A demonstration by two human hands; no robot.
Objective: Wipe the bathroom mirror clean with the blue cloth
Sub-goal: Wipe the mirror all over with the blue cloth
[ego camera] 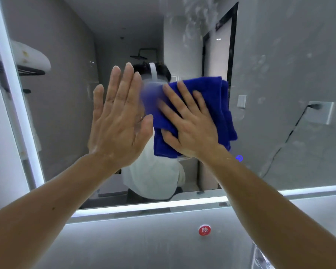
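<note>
The bathroom mirror (70, 98) fills most of the view, with lit strips along its left and bottom edges. My right hand (190, 123) lies flat with fingers spread on the folded blue cloth (219, 105), pressing it against the glass near the middle. My left hand (118, 121) is flat and open beside it, fingers together and pointing up, close to or on the glass; it holds nothing. Cloudy smears show on the mirror's upper right part (202, 18). The cloth's left edge looks blurred.
Below the mirror runs a grey wall panel with a round red sticker (204, 230). A small blue lit icon (239, 158) glows on the mirror's lower right. Reflected in the glass are a person in a white shirt, a socket with a black cable (318, 111) and a dark-framed door.
</note>
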